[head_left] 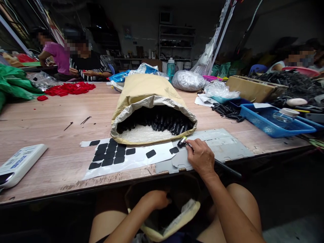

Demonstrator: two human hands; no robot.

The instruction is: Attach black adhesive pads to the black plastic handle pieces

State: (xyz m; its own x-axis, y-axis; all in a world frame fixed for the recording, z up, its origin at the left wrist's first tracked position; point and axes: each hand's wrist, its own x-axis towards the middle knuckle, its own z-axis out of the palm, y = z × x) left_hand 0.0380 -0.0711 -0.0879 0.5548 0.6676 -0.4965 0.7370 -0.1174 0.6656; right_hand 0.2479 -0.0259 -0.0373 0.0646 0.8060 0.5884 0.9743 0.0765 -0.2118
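Observation:
My right hand (201,156) is wrapped round a small hammer (181,141) with a black head and a yellowish end, over the grey plate (225,145) at the table's front edge. Down in my lap, my left hand (158,199) reaches into an open sack (182,222); its fingers are in shadow and anything in them is hidden. On the table a large tan paper sack (152,86) lies with its mouth towards me, black parts (162,123) inside. In front of it, black rounded squares (108,155) lie on a white sheet (139,163).
A white device (22,163) lies at the left. Red pieces (71,88) are heaped at the back left, near two people. A blue tray (275,121) and piled black parts (286,82) occupy the right. A clear bag (188,81) stands behind the sack.

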